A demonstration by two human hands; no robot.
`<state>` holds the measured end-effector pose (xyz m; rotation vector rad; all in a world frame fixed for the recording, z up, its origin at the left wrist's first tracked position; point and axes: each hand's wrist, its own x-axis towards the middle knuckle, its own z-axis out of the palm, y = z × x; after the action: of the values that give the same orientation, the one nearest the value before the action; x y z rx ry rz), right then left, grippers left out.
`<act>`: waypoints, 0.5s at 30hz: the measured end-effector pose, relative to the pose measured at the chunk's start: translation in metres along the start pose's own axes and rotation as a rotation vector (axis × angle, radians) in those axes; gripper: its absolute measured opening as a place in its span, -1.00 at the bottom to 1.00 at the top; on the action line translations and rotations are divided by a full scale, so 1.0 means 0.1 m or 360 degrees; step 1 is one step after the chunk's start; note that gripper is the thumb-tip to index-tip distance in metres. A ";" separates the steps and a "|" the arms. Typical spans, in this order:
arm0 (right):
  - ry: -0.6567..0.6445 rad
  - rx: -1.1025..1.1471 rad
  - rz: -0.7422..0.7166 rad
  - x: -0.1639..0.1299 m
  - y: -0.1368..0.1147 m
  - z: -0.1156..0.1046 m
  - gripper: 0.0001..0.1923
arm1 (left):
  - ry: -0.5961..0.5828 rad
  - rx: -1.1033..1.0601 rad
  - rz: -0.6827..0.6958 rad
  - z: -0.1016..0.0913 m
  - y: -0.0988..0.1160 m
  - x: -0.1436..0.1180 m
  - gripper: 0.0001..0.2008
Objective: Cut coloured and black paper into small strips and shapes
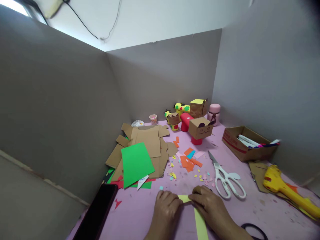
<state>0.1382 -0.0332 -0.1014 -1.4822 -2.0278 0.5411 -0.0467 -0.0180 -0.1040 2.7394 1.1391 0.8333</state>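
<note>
Low in the middle of the head view, my left hand (167,208) has its fingers closed on one end of a yellow paper strip (184,199). The other end is pinched in my right hand (210,205), so a short piece shows between the two. Another length of yellow paper (200,224) lies below my right hand and runs toward the near edge; whether it joins the held piece is hidden by my fingers. White-handled scissors (226,178) lie with blades apart just beyond my right hand.
Green paper (137,164) covers flattened cardboard (147,140) at left, beside a dark phone (96,211). Orange scraps (189,162) lie ahead. Cardboard animals (200,128) stand at the back. On the right are a box of markers (246,145), a yellow glue gun (287,190) and a black handle loop (254,226).
</note>
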 end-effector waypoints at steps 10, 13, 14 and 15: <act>-0.0066 -0.0262 0.0007 -0.01 -0.01 -0.01 -0.77 | 0.0033 0.0234 0.0028 0.09 0.01 0.02 -0.83; -0.0052 -0.0310 0.0034 0.00 -0.02 -0.02 -0.77 | 0.0041 0.0246 0.0037 0.12 0.03 0.03 -0.80; -0.0048 -0.0307 0.0041 0.01 -0.02 -0.03 -0.78 | 0.0040 0.0238 0.0028 0.12 0.03 0.03 -0.80; -0.0042 -0.0297 0.0049 0.01 -0.02 -0.03 -0.78 | 0.0036 0.0213 0.0005 0.12 0.04 0.04 -0.81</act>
<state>0.1386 -0.0330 -0.0974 -1.6241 -2.1275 0.3941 -0.0362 -0.0165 -0.1113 2.8459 1.2386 0.8192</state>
